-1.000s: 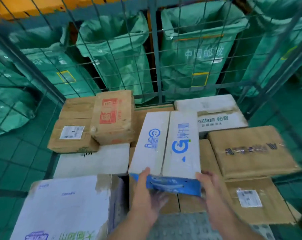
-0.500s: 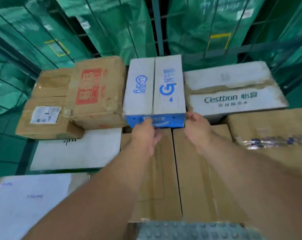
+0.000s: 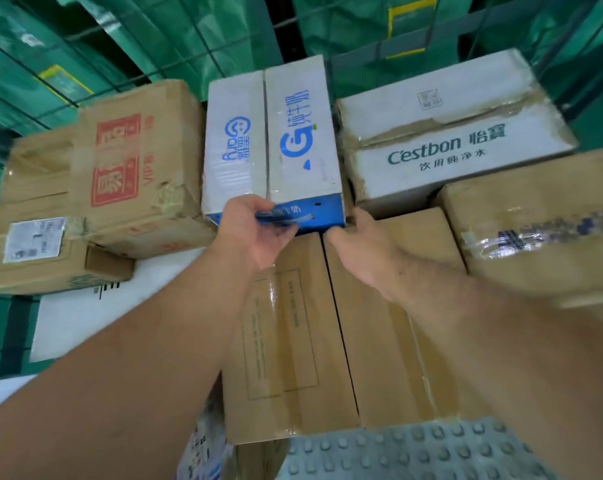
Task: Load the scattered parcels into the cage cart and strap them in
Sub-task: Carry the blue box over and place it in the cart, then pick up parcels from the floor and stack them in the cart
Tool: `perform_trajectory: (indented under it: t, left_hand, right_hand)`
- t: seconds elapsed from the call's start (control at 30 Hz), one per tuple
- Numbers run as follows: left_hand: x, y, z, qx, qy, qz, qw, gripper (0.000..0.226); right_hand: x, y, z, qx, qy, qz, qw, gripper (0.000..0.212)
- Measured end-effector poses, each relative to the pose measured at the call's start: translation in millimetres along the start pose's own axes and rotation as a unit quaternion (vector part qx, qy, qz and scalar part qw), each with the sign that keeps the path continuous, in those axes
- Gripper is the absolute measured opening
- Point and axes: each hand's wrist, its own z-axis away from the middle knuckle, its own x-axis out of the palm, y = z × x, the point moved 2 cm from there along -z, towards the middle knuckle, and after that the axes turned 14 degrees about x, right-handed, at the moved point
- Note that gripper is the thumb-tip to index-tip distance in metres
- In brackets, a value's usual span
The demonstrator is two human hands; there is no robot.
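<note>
Box (image 3: 268, 143) in blue and white, placed in the back row.
My left hand (image 3: 258, 230) grips its blue near end and my right hand (image 3: 365, 244) hooks fingers at the lower corner (tips hidden), to keep it straight between the red-printed carton (image 3: 133, 168) and the Cestbon carton (image 3: 449, 133); it lies on brown cartons (image 3: 327, 323), near the cage wall (image 3: 362, 54).

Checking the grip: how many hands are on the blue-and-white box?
2: the left hand grips the near blue end of the box; the right hand holds its near-right corner.
</note>
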Motion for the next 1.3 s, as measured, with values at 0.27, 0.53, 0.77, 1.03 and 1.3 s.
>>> perform_trajectory:
  t: [0.27,0.53,0.77,1.03,1.3]
  left_hand:
    - [-7,-38,97,-0.043,-0.051,-0.181,0.981,0.028]
    - [-57,-124,316,-0.063,-0.285,-0.561,0.775,0.006]
    - [-139,-155,433,-0.148,-0.513,-0.704,0.468,0.009]
    - [-149,-94,452,-0.197,-0.560,-0.717,0.364,0.006]
    - [-146,-82,485,-0.231,-0.620,-0.687,0.301,0.015]
  right_hand:
    - [-17,93,113,0.044,-0.088,0.095,0.991,0.010]
    - [-36,207,311,0.015,-0.319,0.369,0.873,0.014]
    - [-34,254,397,0.032,-0.428,0.411,0.804,0.018]
    - [-29,242,451,0.100,-0.341,0.378,0.855,0.011]
    - [-10,274,515,0.106,-0.200,0.244,0.943,0.004]
